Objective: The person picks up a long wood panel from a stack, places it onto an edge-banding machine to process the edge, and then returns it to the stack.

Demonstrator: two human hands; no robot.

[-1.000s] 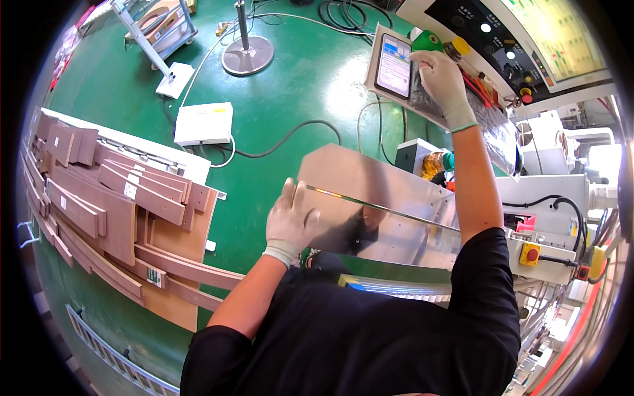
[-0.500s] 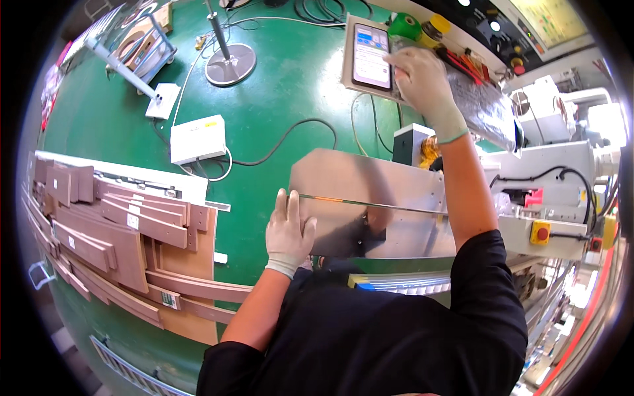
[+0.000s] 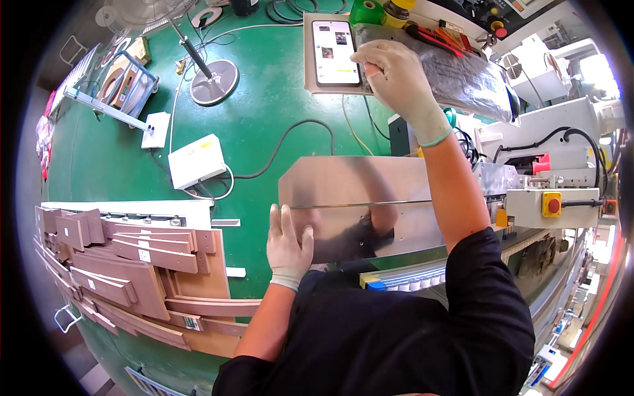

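**Right hand at phone screen, left hand flat on metal plate**

Step in hand, my read: phone operation. Right hand (image 3: 399, 79) is at the right long edge of the phone (image 3: 335, 49), fingers curled and bunched with the thumb tucked under. Can't tell if a fingertip touches the glass, or if anything is held. Left hand (image 3: 289, 247) is laid out flat, fingers straight and thumb spread, at the left end of the shiny metal plate (image 3: 403, 231); nothing gripped.

Any further tap calls for one extended fingertip and light pressure, I'd say, so the phone doesn't slide.

Phone: flat, screen up, on a pale board (image 3: 308, 63), just left of the dark plastic-wrapped bundle (image 3: 456, 63). Long axis runs away from the wearer, far end leaning slightly left. Plate: long axis left to right, cut-off corner at far left.
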